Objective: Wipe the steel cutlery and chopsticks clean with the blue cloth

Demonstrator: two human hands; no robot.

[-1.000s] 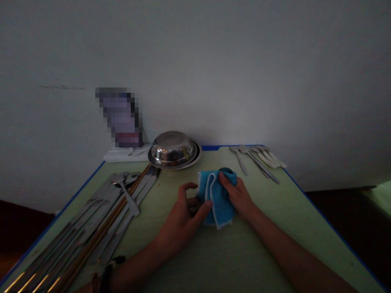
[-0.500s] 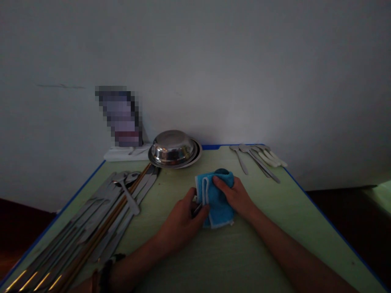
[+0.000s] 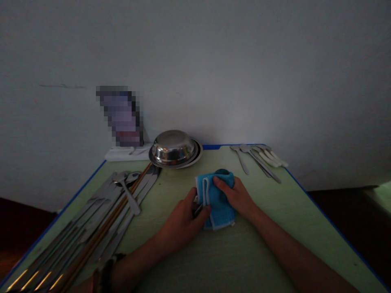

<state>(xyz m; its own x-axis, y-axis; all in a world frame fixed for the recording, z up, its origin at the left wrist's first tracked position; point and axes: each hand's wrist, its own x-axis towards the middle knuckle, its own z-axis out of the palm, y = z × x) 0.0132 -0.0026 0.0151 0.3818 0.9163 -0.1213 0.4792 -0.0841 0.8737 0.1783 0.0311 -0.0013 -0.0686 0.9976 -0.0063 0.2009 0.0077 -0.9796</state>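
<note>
Blue cloth (image 3: 220, 203) has edged left; the pixelated screen (image 3: 120, 114) is unreadable.

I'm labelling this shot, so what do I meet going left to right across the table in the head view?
Brown chopsticks, upturned metal bowl, blue cloth, white-handled cutlery.

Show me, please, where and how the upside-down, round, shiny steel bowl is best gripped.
Probably by its flared rim, from the near side: the round steel bowl lies upside down, its smooth curved sides show no handle, and the grey wall stands behind.
</note>
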